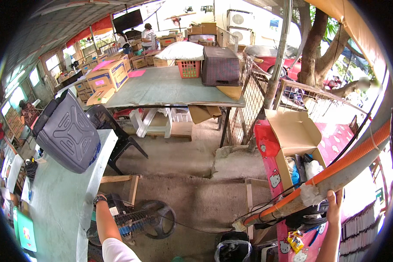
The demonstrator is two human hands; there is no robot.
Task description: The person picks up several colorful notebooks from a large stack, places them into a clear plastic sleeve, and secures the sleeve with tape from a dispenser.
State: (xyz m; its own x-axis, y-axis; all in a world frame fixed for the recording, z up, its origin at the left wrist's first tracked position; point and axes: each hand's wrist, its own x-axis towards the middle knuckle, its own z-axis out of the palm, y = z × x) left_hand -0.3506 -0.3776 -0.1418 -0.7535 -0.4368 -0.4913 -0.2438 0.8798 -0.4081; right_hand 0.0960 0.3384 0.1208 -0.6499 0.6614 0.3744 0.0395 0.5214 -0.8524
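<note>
Reaching forward from the lower left, my left hand [99,198] has a dark band at the wrist. It is beside the edge of the grey-green table [59,205], above a black electric fan [129,227] that lies tilted with its round base [160,219] to the right. The fingers of that hand are hidden. On the right, my right hand [335,201] is raised against a slanting grey post [321,192] with an orange corrugated conduit [336,169] along it. Its thumb and a finger stretch apart, with nothing seen between them.
An upturned dark grey seat [70,131] rests on the left table beside a black plastic chair [122,142]. An open cardboard box [284,172] stands on a pink cloth [270,163]. Ahead, a large table [161,89] carries cartons [111,76] and a red basket [189,70]. People work farther back.
</note>
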